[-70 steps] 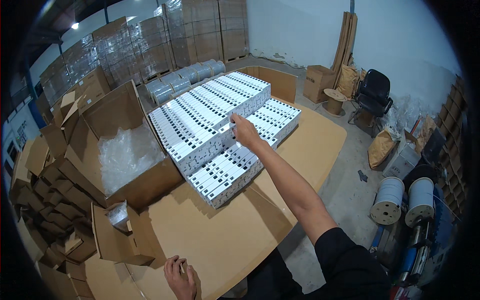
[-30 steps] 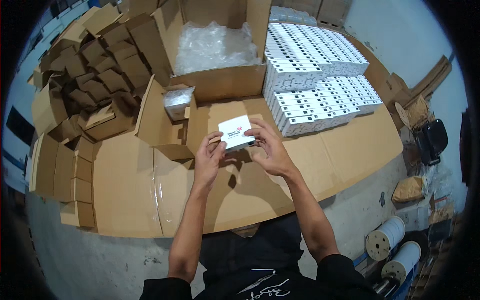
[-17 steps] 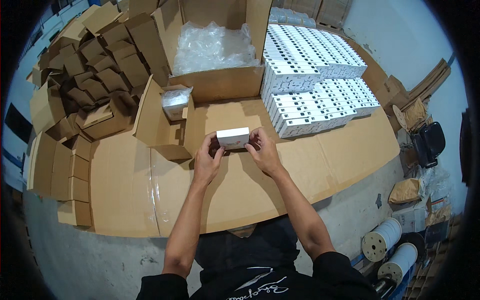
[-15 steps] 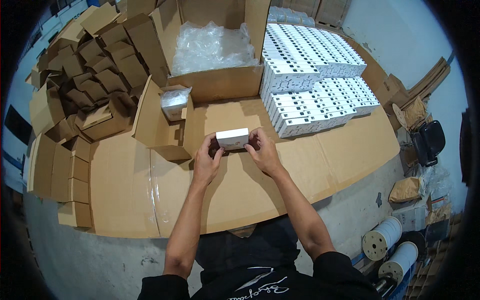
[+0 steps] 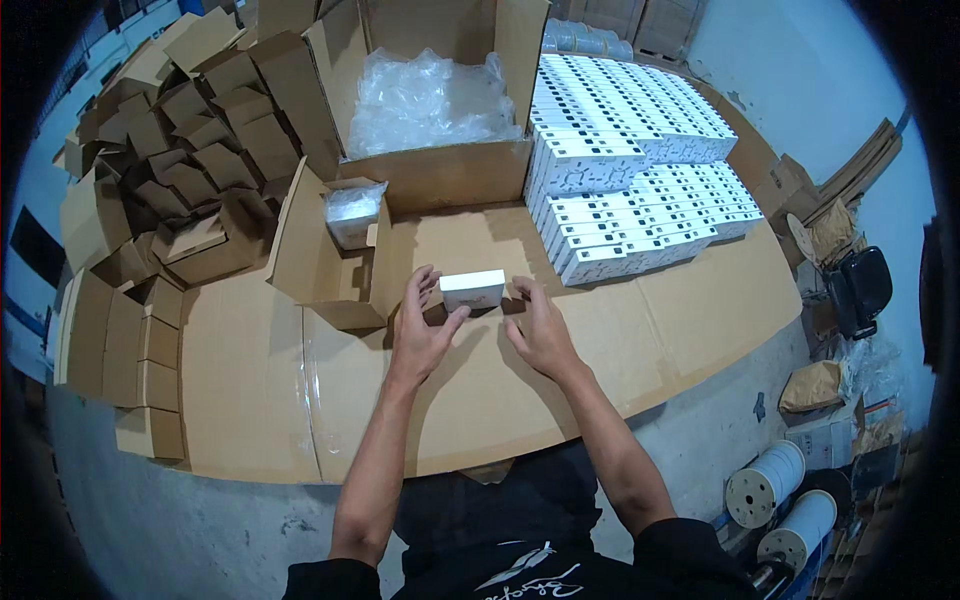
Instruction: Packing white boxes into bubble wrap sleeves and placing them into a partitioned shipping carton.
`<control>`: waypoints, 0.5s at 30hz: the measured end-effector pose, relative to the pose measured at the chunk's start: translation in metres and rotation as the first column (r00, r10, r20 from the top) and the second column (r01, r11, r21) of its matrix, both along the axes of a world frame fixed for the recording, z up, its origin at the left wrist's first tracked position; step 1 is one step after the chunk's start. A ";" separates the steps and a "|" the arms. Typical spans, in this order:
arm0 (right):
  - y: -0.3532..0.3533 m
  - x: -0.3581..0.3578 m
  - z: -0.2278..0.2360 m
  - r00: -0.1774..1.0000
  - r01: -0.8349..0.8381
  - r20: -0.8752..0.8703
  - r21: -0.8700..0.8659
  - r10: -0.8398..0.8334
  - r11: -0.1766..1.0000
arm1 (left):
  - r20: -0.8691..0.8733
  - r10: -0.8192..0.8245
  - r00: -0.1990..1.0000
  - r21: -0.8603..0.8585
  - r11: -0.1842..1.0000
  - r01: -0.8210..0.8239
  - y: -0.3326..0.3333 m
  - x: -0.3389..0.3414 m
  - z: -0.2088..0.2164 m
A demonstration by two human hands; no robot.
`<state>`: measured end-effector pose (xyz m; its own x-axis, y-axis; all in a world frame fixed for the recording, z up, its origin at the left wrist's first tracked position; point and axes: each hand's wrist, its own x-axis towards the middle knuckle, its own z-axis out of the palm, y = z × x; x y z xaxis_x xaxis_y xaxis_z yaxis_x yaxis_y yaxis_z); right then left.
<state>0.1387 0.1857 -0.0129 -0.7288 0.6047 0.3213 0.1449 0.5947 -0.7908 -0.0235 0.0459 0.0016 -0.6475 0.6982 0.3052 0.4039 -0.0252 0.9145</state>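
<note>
A small white box (image 5: 472, 290) stands on the cardboard-covered table between my two hands. My left hand (image 5: 422, 330) is open at its left side, with the thumb at or very near the box's lower front corner; whether it touches cannot be told. On the other side my right hand (image 5: 546, 332) is open too, its fingers spread and apart from the box. Just left of my left hand stands an open brown carton (image 5: 338, 312). Inside it, toward the back, sits a bundle in clear plastic wrap (image 5: 353, 215).
Tall stacks of white boxes (image 5: 640, 205) fill the right rear. A large carton (image 5: 440, 170) holding clear plastic bags (image 5: 430, 100) stands behind the open carton. Many open brown cartons (image 5: 215, 240) are piled at left. Cable spools (image 5: 765, 482) lie below the table's right side.
Both hands have loosened from the white box. My right hand has moved off it to the right, and the left fingers have spread. The box now rests on the table.
</note>
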 end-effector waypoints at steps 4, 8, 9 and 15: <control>-0.003 0.011 -0.005 0.971 -0.011 0.225 0.396 -0.085 0.918 | -0.129 0.076 0.989 0.098 0.993 -0.064 0.000 0.000 0.014; -0.005 0.012 -0.003 0.952 0.006 0.276 0.407 -0.129 0.913 | -0.338 0.149 0.929 0.195 0.977 -0.085 0.033 -0.005 0.059; -0.005 0.012 -0.004 0.956 0.002 0.271 0.364 -0.108 0.932 | -0.336 0.174 0.926 0.209 0.972 -0.107 0.044 -0.005 0.085; -0.007 0.014 -0.004 0.961 0.023 0.242 0.406 -0.131 0.913 | -0.544 0.189 0.818 0.126 0.982 -0.143 0.155 -0.078 0.141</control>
